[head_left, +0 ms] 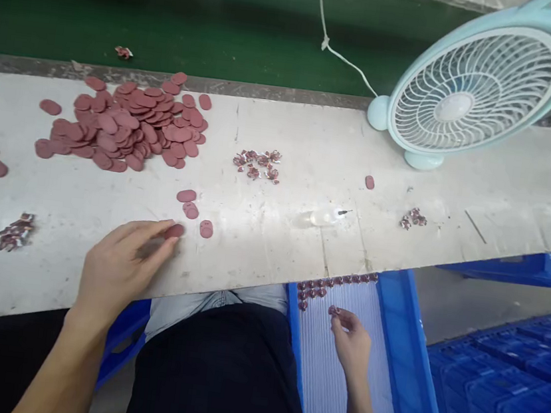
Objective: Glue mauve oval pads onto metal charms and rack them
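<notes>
**benchguy:** ok, biggest first. Pale surface, a light-blue fan at its far right, a blue tray with a white ribbed sheet below the near edge.

**padwatcher:** And the reddish stuff?

**benchguy:** Big pile of oval discs far left. Left hand lies on the surface, fingertips pinching one disc; three loose ones just beside it.

**padwatcher:** Right hand?

**benchguy:** Right hand is over the sheet, fingertips pressed together on a tiny piece, near a row of pieces along the top.
</notes>
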Action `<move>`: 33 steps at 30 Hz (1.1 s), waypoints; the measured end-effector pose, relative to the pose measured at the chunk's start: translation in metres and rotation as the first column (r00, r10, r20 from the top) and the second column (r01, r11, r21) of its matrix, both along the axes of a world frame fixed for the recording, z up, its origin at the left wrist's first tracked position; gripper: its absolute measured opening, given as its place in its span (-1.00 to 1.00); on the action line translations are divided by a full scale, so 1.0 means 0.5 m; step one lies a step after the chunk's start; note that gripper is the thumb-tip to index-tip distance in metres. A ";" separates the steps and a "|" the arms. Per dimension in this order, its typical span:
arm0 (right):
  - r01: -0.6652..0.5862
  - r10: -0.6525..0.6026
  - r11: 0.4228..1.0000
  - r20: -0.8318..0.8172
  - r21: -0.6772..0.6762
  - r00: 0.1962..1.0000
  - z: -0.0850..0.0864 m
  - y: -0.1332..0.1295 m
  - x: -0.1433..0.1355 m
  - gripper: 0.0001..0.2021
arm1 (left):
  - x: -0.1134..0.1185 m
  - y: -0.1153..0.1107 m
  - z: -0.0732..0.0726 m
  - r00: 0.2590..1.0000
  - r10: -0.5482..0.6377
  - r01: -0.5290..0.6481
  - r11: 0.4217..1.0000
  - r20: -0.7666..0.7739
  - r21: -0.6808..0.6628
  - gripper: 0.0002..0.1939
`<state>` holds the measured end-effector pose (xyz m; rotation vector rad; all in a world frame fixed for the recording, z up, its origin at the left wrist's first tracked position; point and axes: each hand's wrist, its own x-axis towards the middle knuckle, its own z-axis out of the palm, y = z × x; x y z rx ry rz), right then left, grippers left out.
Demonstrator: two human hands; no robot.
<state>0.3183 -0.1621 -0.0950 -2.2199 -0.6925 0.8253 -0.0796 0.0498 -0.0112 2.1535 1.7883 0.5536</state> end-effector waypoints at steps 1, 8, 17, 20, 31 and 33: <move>-0.038 0.037 0.999 -0.010 -0.027 0.999 -0.017 -0.008 -0.003 -0.88 | -0.001 -0.001 0.002 1.000 0.012 -0.012 1.000 -0.019 0.002 -0.66; -0.155 0.151 0.985 -0.054 -0.080 0.987 -0.106 -0.029 -0.027 -0.80 | 0.006 0.000 0.015 0.988 -0.015 0.004 0.997 -0.155 -0.071 -0.72; -0.234 0.233 0.963 -0.023 -0.134 0.972 -0.143 -0.034 -0.024 -0.76 | -0.005 0.026 0.034 0.993 -0.110 0.095 0.964 -0.049 -0.249 -0.75; -0.246 0.248 0.959 -0.002 -0.139 0.969 -0.146 -0.034 -0.025 -0.76 | -0.007 0.031 0.036 0.994 -0.100 0.083 0.957 -0.047 -0.277 -0.73; -0.298 0.315 0.936 0.070 -0.187 0.947 -0.150 -0.029 -0.024 -0.74 | 0.000 0.032 0.034 0.998 -0.068 0.064 0.960 -0.003 -0.274 -0.75; -0.302 0.323 0.930 0.080 -0.208 0.943 -0.152 -0.028 -0.024 -0.73 | -0.001 0.032 0.034 0.997 -0.073 0.070 0.959 0.002 -0.275 -0.75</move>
